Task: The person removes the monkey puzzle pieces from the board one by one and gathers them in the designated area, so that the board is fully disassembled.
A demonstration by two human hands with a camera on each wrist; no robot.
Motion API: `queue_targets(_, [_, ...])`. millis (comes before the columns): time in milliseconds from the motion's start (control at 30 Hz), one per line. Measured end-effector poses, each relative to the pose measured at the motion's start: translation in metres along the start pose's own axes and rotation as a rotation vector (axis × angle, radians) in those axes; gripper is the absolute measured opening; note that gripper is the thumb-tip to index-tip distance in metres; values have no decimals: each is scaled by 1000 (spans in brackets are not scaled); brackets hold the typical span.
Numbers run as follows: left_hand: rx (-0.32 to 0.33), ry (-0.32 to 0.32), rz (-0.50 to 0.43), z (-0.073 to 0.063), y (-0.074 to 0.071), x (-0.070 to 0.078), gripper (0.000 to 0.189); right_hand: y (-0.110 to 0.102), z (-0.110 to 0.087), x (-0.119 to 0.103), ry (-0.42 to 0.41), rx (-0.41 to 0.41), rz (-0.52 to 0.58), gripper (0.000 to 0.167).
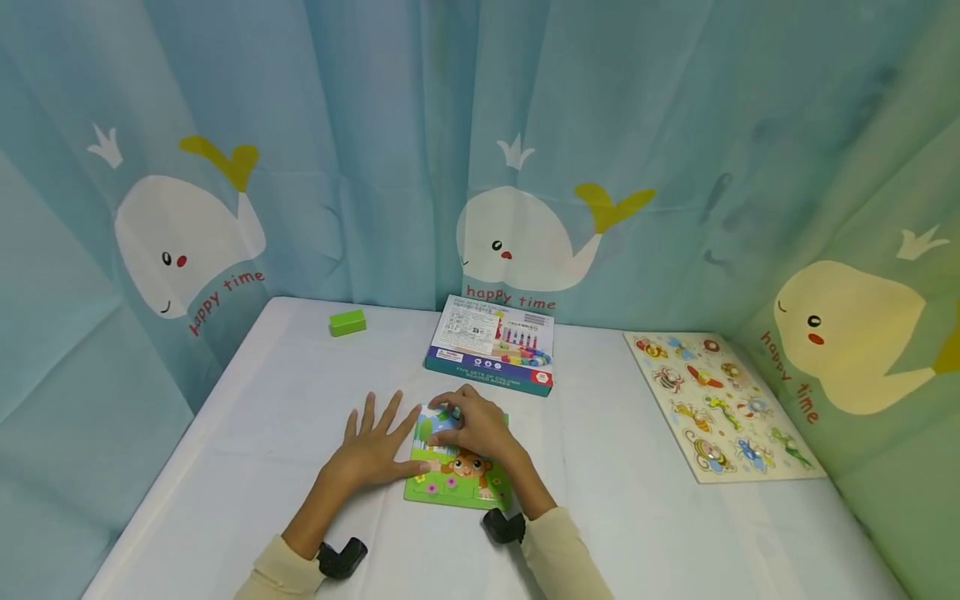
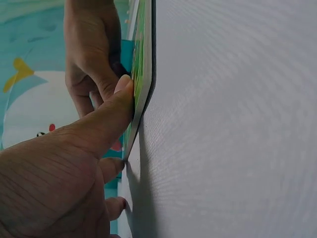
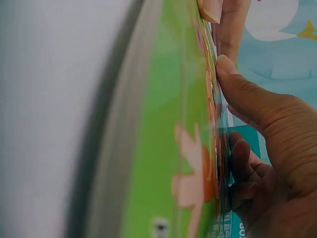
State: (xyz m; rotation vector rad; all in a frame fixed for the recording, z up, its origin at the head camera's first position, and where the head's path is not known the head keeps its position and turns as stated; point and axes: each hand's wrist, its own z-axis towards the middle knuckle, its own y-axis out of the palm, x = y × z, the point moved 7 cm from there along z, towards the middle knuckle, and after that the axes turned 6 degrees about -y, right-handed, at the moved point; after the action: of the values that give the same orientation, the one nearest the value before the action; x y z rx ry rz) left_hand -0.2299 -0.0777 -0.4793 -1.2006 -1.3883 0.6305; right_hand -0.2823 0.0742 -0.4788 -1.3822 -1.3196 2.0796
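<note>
Green monkey board (image 1: 455, 492); left hand (image 1: 367, 456) splayed, thumb touching it; right hand (image 1: 482, 427) curved over it, grip unclear.

Puzzle board (image 1: 457, 492): partly hidden by right hand (image 1: 480, 427). Box (image 1: 483, 368), at desk (image 1: 622, 433) far edge: label (image 1: 467, 332) print illegible. Desk near edge: cut off.

Beige sleeves (image 1: 564, 552) are worn with black wrist cameras (image 1: 342, 559).

Passing room lies on the table (image 1: 600, 433) between the monkey puzzle (image 1: 457, 493) and insect board (image 1: 720, 408), with the box (image 1: 472, 333) standing beyond the puzzle.
</note>
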Motion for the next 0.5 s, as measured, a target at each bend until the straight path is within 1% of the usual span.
queue_targets(100, [10,-6,12,-1,1,1,89,0,0,-1,4,-21,-5,52])
queue_targets(200, [4,-19,32,-4,3,1,87,1,1,-2,0,-54,-14,52])
queue_targets(333, [2,-20,35,-9,4,3,84,1,2,-4,-11,-89,-35,52])
queue_targets(500, [12,-14,46,-8,3,6,83,-1,5,-4,-14,-134,-76,56])
